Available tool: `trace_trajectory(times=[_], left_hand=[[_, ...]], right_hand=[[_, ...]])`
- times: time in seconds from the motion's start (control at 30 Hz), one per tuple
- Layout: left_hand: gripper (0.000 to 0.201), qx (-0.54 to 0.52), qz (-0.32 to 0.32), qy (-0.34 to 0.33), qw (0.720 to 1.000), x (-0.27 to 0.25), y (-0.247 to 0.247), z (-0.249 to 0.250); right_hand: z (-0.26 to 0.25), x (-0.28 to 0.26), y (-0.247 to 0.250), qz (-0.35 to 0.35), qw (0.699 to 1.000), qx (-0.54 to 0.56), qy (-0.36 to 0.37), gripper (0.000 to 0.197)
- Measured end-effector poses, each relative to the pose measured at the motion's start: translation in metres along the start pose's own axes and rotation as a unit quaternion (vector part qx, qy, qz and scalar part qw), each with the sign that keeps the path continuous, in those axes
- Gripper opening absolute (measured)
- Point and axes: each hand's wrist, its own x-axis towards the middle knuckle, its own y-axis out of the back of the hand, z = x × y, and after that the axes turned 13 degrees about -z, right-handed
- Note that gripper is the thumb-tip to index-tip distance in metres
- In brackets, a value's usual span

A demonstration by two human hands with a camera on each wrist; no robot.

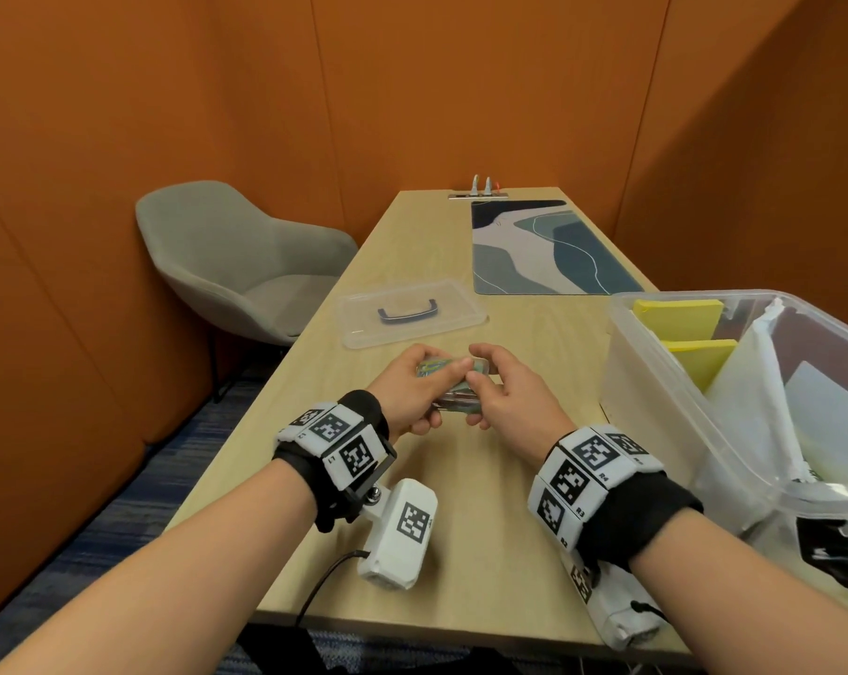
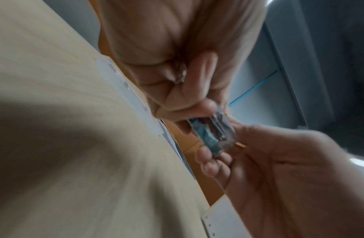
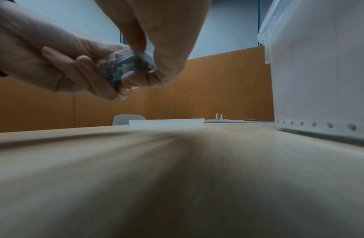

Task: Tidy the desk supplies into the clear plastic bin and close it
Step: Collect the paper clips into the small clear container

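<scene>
Over on the far left a grey chair point(image 1: 246, 265) is sitting pushed up near the counter point(image 1: 485, 504), and next to it the clear lid point(image 1: 412, 318) with its dark handle is lying flat, well apart from the bin. In the middle, both hands are sharing one thing: the left hand point(image 1: 412, 397) is curling its fingers point(image 1: 453, 368) round a small clear box point(image 1: 461, 387) with what looks like paper clips in it, and the right hand point(image 1: 509, 392) is pinching the other end of the same box between thumb and fingers, so neither hand is loose or free. The box is being held up just off the counter, not resting on it, in front of the lid and left of the bin. Further back a patterned desk mat point(image 1: 553, 246) is lying flat. On the right the clear plastic bin point(image 1: 655, 382) is standing open, with yellow pads point(image 1: 680, 311) and some white stuff already inside
</scene>
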Motion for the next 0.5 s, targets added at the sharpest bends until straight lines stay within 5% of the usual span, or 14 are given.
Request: trace_trajectory(times=[0.33, 0.5], left_hand=[[0.016, -0.172, -0.037, 0.041, 0.984, -0.007, 0.013, 0.029], [0.016, -0.163, -0.034, 0.043, 0.985, -0.002, 0.008, 0.035]], right_hand=[[-0.026, -0.025, 0.007, 0.109, 0.988, -0.103, 0.041, 0.045], [-0.029, -0.042, 0.013, 0.102, 0.991, -0.081, -0.014, 0.043]])
